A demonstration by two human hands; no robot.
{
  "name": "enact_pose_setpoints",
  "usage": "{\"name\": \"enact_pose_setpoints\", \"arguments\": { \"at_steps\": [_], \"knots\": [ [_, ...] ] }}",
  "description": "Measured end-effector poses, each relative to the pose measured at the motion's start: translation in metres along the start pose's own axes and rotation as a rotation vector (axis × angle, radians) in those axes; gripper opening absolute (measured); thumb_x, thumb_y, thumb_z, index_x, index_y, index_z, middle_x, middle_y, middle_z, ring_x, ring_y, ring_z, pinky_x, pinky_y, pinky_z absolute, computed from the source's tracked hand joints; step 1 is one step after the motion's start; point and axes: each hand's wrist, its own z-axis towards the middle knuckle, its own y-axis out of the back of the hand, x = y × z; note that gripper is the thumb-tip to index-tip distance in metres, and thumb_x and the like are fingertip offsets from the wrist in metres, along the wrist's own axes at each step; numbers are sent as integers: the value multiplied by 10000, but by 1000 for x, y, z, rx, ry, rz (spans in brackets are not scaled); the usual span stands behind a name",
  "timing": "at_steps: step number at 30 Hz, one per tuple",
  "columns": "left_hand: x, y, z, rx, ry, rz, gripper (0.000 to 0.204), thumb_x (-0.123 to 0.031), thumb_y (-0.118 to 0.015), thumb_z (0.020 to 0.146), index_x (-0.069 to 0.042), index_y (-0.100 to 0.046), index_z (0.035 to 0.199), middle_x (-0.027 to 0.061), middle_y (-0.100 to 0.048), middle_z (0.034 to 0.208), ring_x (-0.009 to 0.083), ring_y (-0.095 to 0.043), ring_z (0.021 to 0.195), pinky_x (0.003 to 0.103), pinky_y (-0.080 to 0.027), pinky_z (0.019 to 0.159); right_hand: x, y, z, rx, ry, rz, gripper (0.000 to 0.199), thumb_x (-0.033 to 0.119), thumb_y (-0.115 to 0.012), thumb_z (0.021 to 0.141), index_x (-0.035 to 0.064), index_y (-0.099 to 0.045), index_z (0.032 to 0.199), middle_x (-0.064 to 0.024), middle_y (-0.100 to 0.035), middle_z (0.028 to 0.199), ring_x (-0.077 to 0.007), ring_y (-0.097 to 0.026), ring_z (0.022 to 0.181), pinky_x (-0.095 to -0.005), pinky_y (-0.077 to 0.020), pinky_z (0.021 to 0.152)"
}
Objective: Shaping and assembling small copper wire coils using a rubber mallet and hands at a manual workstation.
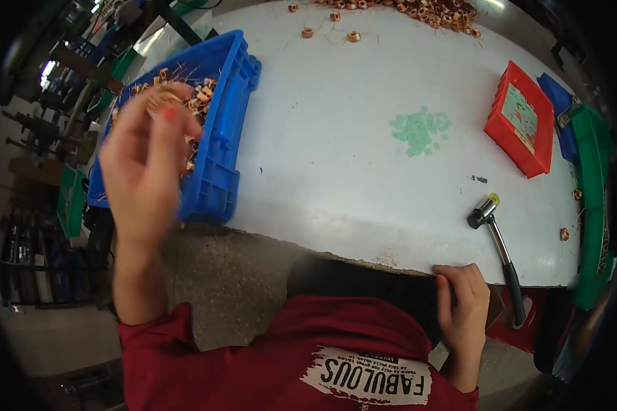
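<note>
My left hand (147, 151) is over a blue plastic bin (230, 130) at the left of the table, smeared by motion. Its fingers are bent together around what looks like a small copper wire coil (163, 98). Below and around the fingers, many more copper coils with loose wire ends (202, 96) fill the bin. At the table's front edge rests my right hand (463, 301), its fingers curled and thumb drawn in. Nothing shows in it. A hammer (498, 240) with a black grip and a black-and-yellow head lies just right of that hand.
Pale green square chips (420, 130) lie spread on the white table (322, 151). A red tray (543, 130) at the right holds more chips. Green (589, 157) and blue (555, 96) trays line the right edge. A pile of copper coils (439, 12) sits at the far side.
</note>
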Motion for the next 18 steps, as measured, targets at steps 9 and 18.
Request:
{"name": "enact_pose_setpoints", "arguments": {
  "at_steps": [9,18],
  "knots": [
    [73,69,104,-68,-103,1255,293,-161,-557,877,69,-589,1055,200,-657,862,328,-626,700,398,-502,638,-5,7,5,-9,59,23,142,-31,-597,762,16,-628,893,-74,-560,733,-205,-475,628,-293,-400,580],
    [83,-97,192,348,-130,978,311,-204,-547,841,86,-649,886,213,-672,852,371,-629,746,413,-515,701,-12,9,9,32,60,70,116,-17,-597,765,21,-630,869,-80,-561,724,-216,-477,623,-303,-402,578]
  ]
}}
